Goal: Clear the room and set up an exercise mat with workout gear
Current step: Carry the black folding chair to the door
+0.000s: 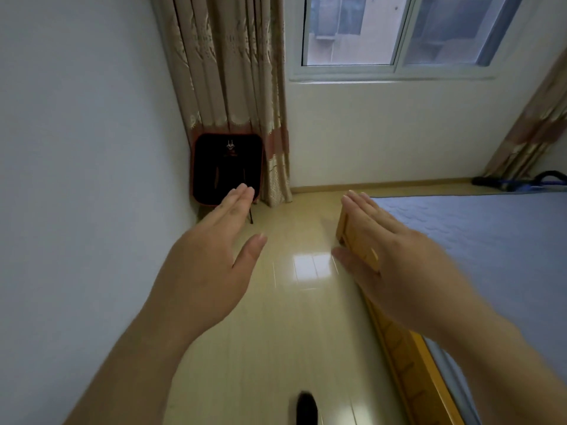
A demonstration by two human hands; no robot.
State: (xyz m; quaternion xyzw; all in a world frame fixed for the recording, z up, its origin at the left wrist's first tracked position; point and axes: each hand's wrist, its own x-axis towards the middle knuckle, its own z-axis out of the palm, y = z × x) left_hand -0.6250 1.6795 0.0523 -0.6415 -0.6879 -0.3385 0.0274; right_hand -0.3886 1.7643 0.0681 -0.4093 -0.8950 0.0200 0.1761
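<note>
Right – nearest, 1 dark blurred shape at the bottom edge, can't tell what. 2 bare forearms reach fwd over the glossy tile floor. Left hand: fingers straight and together, thumb spread, holding nothing. Right hand: same flat pose, nothing held; it overlaps the bed corner in view, contact can't tell.

1 bed on the right: wooden bed frame runs along the floor strip, blue quilted mattress on top. The open floor is a lane btwn the left wall and that frame edge, widening past the bed's corner toward the far wall.

Far end of the lane – 1 folding chair, black w/ red trim, stands in the left corner, against the wall and in front of the left curtain. 2 curtains total; right curtain hangs at the far right. Below it, 1 black-and-blue item lies on the floor beyond the mattress, too small to name. 1 window, 2 panes, above.
</note>
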